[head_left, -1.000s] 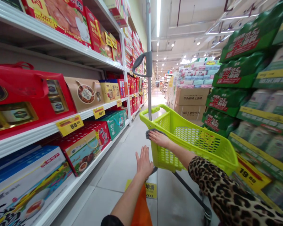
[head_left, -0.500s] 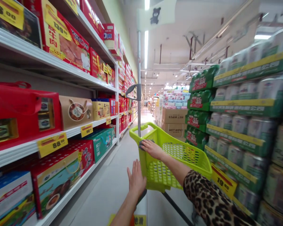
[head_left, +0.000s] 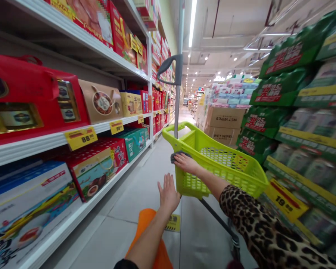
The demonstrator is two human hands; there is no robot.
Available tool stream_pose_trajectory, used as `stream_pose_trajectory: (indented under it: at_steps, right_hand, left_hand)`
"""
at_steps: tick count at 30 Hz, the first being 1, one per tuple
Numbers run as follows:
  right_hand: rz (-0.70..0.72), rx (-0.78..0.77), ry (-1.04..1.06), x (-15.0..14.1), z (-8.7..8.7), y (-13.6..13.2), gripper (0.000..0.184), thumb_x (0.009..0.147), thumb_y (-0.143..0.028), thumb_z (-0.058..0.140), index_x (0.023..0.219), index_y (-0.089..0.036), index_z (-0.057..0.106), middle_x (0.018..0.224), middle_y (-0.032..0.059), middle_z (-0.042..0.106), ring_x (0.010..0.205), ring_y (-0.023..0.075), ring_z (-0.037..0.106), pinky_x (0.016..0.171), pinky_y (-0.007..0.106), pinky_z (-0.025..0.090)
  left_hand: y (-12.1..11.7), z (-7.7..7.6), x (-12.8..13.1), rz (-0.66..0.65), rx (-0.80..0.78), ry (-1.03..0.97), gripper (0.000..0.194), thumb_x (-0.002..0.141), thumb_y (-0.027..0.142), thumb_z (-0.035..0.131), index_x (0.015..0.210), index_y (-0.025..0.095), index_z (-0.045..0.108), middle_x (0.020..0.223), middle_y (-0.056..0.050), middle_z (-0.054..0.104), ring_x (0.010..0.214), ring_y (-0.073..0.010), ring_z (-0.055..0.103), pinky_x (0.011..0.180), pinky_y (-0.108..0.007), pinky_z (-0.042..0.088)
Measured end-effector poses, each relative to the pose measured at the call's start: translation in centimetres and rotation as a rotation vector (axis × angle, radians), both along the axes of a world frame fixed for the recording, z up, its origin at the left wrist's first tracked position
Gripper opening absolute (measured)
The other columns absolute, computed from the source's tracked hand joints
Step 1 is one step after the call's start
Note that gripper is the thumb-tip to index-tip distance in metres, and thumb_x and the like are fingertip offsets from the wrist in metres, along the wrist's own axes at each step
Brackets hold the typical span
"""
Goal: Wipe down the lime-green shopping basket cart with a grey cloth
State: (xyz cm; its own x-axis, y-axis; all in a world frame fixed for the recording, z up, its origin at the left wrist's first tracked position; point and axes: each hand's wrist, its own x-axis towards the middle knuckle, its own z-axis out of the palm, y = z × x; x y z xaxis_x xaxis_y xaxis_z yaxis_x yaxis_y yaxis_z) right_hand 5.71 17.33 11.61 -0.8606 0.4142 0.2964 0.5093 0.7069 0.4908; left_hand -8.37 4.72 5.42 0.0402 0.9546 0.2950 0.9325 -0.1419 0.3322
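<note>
Your right hand: resting flat on the near rim of a lime-green plastic mesh shopping basket, fingers pressed together over a grey cloth; whether it is actually gripping, you cannot quite tell from this view. Your left hand: spreading open, touching nothing, just beside the basket's near wall. Room: white metal shelving is running close along your left, green shrink-wrapped can packs are lining your right, and pale floor tiles are opening ahead between them. Change from the earlier frame: an orange bag is showing much more beside your left forearm.
</note>
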Motion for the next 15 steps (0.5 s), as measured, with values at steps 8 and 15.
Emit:
stream_pose_trajectory:
  at_steps: [8,15]
  right_hand:
    - [0.021,-0.154,-0.062,1.8,-8.0,-3.0,0.025,0.083,-0.012,0.046,0.1,-0.012,0.065,0.114,0.0143,0.059,0.113,0.0236,0.051,0.094,0.041,0.043]
    - [0.064,0.085,0.266,1.8,2.8,0.3,0.04,0.086,-0.007,0.037,0.123,-0.014,0.049,0.137,0.0132,0.039,0.132,0.0221,0.024,0.106,0.047,0.027]
  left_hand:
    - [0.2,-1.7,1.4,-0.043,-0.023,0.008,0.071,0.069,0.02,0.043,0.136,0.007,0.024,0.147,-0.013,0.02,0.136,-0.023,0.013,0.109,-0.053,0.008]
    - [2.1,-0.8,2.0,0.014,0.018,0.006,0.074,0.067,0.018,0.045,0.137,0.008,0.022,0.147,-0.015,0.017,0.136,-0.0248,0.012,0.108,-0.054,0.007]
